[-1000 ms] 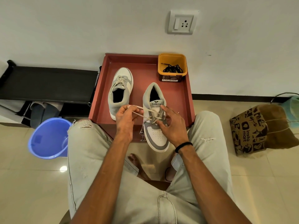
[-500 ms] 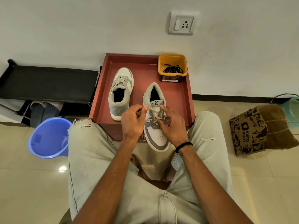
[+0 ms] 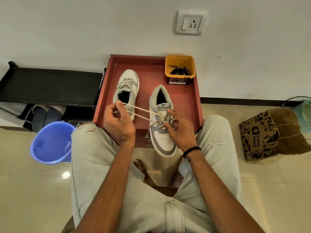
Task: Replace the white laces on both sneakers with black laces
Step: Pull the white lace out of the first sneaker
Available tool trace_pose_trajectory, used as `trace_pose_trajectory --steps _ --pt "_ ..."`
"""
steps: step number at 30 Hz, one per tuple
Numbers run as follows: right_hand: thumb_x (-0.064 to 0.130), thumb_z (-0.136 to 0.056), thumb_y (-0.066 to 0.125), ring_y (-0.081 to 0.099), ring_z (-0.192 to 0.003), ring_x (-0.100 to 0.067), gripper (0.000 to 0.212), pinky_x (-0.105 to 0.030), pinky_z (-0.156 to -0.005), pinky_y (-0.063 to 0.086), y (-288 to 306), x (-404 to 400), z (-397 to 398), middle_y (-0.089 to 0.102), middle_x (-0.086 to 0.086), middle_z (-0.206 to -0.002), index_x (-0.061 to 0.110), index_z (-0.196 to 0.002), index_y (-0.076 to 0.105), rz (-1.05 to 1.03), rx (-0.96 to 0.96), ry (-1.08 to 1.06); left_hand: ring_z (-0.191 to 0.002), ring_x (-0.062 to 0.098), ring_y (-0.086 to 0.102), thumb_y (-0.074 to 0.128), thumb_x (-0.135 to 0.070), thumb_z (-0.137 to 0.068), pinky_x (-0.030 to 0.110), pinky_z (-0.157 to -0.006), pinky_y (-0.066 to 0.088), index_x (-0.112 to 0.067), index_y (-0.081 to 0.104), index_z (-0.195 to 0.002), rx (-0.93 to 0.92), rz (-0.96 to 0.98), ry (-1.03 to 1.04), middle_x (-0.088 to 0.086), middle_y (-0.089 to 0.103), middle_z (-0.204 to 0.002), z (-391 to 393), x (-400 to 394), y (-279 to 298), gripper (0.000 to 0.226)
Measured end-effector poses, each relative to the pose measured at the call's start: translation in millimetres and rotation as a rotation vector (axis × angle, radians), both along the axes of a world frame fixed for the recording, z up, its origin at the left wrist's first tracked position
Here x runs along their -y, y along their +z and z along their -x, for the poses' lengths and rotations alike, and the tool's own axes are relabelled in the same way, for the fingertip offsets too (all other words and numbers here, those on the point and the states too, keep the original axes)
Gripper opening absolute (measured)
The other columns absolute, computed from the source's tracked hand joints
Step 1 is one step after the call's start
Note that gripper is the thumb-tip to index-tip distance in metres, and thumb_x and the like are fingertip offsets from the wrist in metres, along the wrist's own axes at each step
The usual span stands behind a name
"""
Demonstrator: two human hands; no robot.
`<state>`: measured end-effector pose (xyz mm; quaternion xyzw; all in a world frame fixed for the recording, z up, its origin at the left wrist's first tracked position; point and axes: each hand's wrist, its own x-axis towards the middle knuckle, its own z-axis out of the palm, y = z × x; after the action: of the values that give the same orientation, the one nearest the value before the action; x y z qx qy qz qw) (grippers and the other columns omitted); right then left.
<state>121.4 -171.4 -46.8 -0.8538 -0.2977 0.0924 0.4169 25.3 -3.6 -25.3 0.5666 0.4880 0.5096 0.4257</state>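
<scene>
Left hand drawn away to the left since half a second ago, pulling a doubled length of white lace out taut from the near sneaker; earlier both hands close together over its tongue. Now hands apart.

Red tray against the wall, holding both sneakers. Near sneaker lying with toe toward the person and overhanging the tray's front edge, tongue marked "Velarro". Far sneaker to its left, toe toward the wall, white lace untouched in its eyelets. Yellow tub in the tray's far right corner, black laces coiled inside.

Left hand curled, pinching the lace between thumb and fingers. Right hand resting on the near sneaker's right side, fingers bent at the eyelets and touching the crossed lace; a firm pinch there impossible to confirm.

Blue bucket on the floor at left, printed paper bag at right.
</scene>
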Motion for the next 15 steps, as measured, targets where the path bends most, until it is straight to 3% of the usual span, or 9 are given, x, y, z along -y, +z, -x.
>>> trace_pose_trajectory --steps 4,7,9,10,12,15 --pt "0.021 -0.091 0.078 0.063 -0.116 -0.014 0.055 -0.035 -0.099 0.057 -0.9 -0.1 0.3 0.063 0.005 -0.140 0.024 -0.143 0.059 0.006 -0.005 -0.002 -0.069 0.028 0.068 0.056 -0.041 -0.101 0.049 -0.065 0.059 -0.016 0.066 -0.091 0.058 0.072 0.087 0.000 0.068 -0.076 1.0 -3.9 -5.9 0.029" --pt "0.022 -0.091 0.078 0.062 -0.118 -0.017 0.055 -0.039 -0.101 0.056 -1.3 -0.5 0.9 0.063 0.005 -0.139 0.025 -0.143 0.058 0.015 0.002 -0.006 -0.081 0.021 0.065 0.055 -0.038 -0.100 0.042 -0.071 0.059 -0.016 0.063 -0.110 -0.033 0.100 0.036 0.006 0.067 -0.096 1.4 -1.8 -8.7 0.026" --pt "0.023 -0.091 0.078 0.062 -0.119 -0.019 0.055 -0.043 -0.101 0.056 -2.0 -1.4 0.8 0.063 0.005 -0.139 0.026 -0.143 0.058 0.027 -0.004 -0.012 -0.091 0.013 0.058 0.060 -0.035 -0.100 0.025 -0.075 0.055 -0.016 0.060 -0.124 -0.240 -0.019 -0.055 0.008 0.062 -0.112 -2.5 7.9 -5.2 0.031" --pt "0.023 -0.091 0.078 0.062 -0.119 -0.020 0.055 -0.044 -0.101 0.056 -2.4 -1.9 0.9 0.063 0.005 -0.139 0.027 -0.143 0.058 0.033 -0.008 -0.015 -0.100 0.014 0.055 0.063 -0.037 -0.098 0.027 -0.084 0.051 -0.019 0.062 -0.124 -0.386 -0.146 -0.106 0.008 0.059 -0.118 -4.8 13.3 -4.9 0.031" --pt "0.021 -0.091 0.077 0.063 -0.118 -0.019 0.055 -0.043 -0.100 0.056 -1.9 -2.1 1.3 0.063 0.005 -0.140 0.026 -0.143 0.058 0.028 -0.002 -0.012 -0.117 0.021 0.050 0.065 -0.045 -0.095 0.045 -0.103 0.043 -0.028 0.065 -0.119 -0.621 -0.400 -0.314 0.007 0.053 -0.126 -9.4 24.7 -9.4 0.029" --pt "0.018 -0.092 0.075 0.066 -0.111 -0.015 0.052 -0.040 -0.097 0.058 0.1 -1.2 1.5 0.063 0.005 -0.138 0.024 -0.141 0.059 -0.002 0.000 0.006 -0.124 0.022 0.048 0.068 -0.051 -0.092 0.060 -0.113 0.030 -0.034 0.066 -0.113 -0.802 -0.465 -0.588 0.000 0.053 -0.126 -10.6 36.8 -28.9 0.028"
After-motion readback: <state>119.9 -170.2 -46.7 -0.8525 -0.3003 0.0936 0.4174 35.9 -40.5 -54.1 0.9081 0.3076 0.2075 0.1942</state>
